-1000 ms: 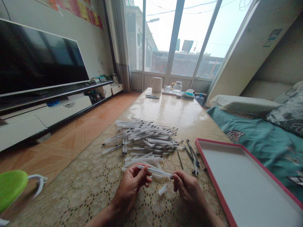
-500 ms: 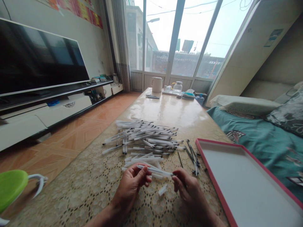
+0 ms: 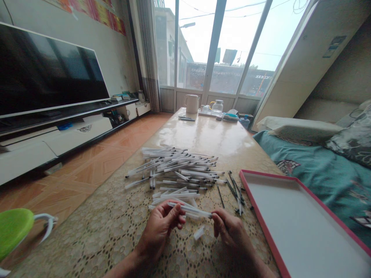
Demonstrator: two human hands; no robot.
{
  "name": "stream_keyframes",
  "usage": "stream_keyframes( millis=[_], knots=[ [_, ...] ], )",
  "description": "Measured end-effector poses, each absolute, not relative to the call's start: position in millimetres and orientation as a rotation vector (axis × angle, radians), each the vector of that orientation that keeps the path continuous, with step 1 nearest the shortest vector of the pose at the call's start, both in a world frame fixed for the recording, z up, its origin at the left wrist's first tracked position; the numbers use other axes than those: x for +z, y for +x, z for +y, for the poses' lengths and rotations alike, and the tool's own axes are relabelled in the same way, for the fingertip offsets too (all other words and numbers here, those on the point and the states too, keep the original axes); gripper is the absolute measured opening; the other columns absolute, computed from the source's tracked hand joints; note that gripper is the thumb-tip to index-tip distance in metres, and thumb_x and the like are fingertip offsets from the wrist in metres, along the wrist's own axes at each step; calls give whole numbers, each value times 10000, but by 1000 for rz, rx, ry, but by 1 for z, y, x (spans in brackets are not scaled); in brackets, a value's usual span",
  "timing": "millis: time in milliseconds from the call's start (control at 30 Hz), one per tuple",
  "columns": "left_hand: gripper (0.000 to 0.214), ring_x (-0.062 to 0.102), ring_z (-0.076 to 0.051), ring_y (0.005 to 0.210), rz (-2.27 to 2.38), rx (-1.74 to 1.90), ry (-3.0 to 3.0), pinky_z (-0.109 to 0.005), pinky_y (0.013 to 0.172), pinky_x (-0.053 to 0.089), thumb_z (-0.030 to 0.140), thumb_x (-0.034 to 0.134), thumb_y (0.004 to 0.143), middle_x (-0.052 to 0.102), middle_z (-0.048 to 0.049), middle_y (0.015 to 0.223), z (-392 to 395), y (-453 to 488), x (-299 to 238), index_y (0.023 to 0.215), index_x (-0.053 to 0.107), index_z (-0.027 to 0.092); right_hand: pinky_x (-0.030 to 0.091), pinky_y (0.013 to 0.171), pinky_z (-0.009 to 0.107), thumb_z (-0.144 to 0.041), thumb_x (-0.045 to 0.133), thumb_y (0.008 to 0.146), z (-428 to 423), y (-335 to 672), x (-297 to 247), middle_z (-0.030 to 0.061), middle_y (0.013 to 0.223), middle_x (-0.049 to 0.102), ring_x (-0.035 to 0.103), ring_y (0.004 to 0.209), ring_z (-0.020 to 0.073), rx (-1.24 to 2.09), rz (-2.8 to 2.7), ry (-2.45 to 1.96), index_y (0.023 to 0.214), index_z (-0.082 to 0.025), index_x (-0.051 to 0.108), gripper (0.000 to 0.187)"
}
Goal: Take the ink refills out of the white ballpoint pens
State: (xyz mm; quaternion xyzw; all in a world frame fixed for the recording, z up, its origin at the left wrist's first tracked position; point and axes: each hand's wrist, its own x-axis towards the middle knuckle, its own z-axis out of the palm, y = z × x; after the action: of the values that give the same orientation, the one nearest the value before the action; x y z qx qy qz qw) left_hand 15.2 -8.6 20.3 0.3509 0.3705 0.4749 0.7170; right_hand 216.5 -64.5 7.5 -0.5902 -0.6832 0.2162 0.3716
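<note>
Between my two hands lies a clear-barrelled pen (image 3: 194,209), held nearly level above the table. My left hand (image 3: 162,224) pinches its left part between thumb and fingers. At the dark right end, the thumb and forefinger of my right hand (image 3: 230,227) are closed on it. A short translucent cap (image 3: 199,232) rests on the table just below the pen. Beyond my hands is a heap of white pens with dark tips (image 3: 185,166), and nearer me a few clear barrels (image 3: 174,195). Several thin black refills (image 3: 234,189) lie to the right.
A shallow red-rimmed tray (image 3: 262,220) with a white inside stands at the right of the patterned table (image 3: 110,216). At the far end are a pitcher (image 3: 191,104) and a glass pot (image 3: 218,106). A green stool (image 3: 16,229) is on the left floor.
My right fingers have closed in slightly over the pen's dark end. The left hand and everything on the table look the same.
</note>
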Motion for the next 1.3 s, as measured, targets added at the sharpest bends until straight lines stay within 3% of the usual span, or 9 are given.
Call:
stream_keyframes(
  millis=[67, 267, 433, 600, 767, 1033, 1200, 1300],
  knots=[
    [250, 563, -98, 493, 826, 1047, 778, -178, 440, 412, 308, 769, 642, 648, -22, 611, -9, 15, 21, 767, 677, 112, 379, 512, 214, -442, 263, 949, -64, 217, 5, -20, 501, 546, 532, 476, 122, 513, -1764, -1509, 725, -194, 545, 437],
    [252, 568, -95, 497, 831, 1047, 776, -174, 442, 419, 309, 771, 639, 652, -21, 620, -9, 15, 23, 772, 680, 116, 382, 467, 201, -472, 354, 919, -64, 216, 6, -43, 521, 541, 522, 443, 116, 584, -1705, -1484, 956, -182, 533, 343],
    [252, 564, -89, 495, 822, 1050, 778, -170, 444, 420, 309, 774, 637, 648, -17, 612, -9, 16, 23, 766, 682, 113, 378, 494, 201, -448, 282, 947, -63, 216, 4, -32, 474, 534, 530, 447, 114, 534, -1733, -1494, 742, -190, 553, 427],
    [225, 570, -92, 498, 813, 1052, 788, -172, 445, 427, 290, 760, 660, 655, -18, 617, -8, 15, 22, 771, 677, 113, 367, 458, 195, -452, 369, 920, -63, 216, 5, -49, 505, 532, 496, 428, 107, 600, -1670, -1459, 925, -179, 537, 321],
    [199, 569, -88, 499, 802, 1048, 788, -169, 450, 429, 277, 749, 677, 653, -12, 614, -9, 15, 21, 769, 675, 117, 377, 512, 207, -408, 299, 946, -64, 218, 5, -22, 513, 547, 526, 482, 116, 627, -1738, -1460, 727, -190, 521, 381],
    [243, 566, -88, 485, 819, 1065, 777, -174, 444, 424, 298, 773, 641, 651, -13, 607, -9, 16, 21, 763, 670, 114, 384, 495, 206, -426, 399, 909, -62, 217, 5, -16, 588, 578, 532, 503, 123, 743, -1646, -1434, 910, -181, 514, 271],
    [254, 568, -87, 491, 828, 1056, 767, -170, 446, 420, 301, 777, 636, 650, -17, 612, -9, 16, 23, 765, 671, 109, 372, 441, 201, -448, 339, 928, -63, 216, 8, -12, 573, 569, 491, 410, 94, 830, -1614, -1401, 748, -189, 530, 369],
    [248, 571, -86, 493, 829, 1069, 738, -172, 449, 426, 294, 779, 635, 658, -18, 628, -9, 15, 22, 762, 668, 112, 404, 460, 203, -452, 383, 915, -64, 215, 11, 4, 657, 601, 547, 454, 101, 921, -1514, -1382, 783, -191, 503, 316]
  ],
)
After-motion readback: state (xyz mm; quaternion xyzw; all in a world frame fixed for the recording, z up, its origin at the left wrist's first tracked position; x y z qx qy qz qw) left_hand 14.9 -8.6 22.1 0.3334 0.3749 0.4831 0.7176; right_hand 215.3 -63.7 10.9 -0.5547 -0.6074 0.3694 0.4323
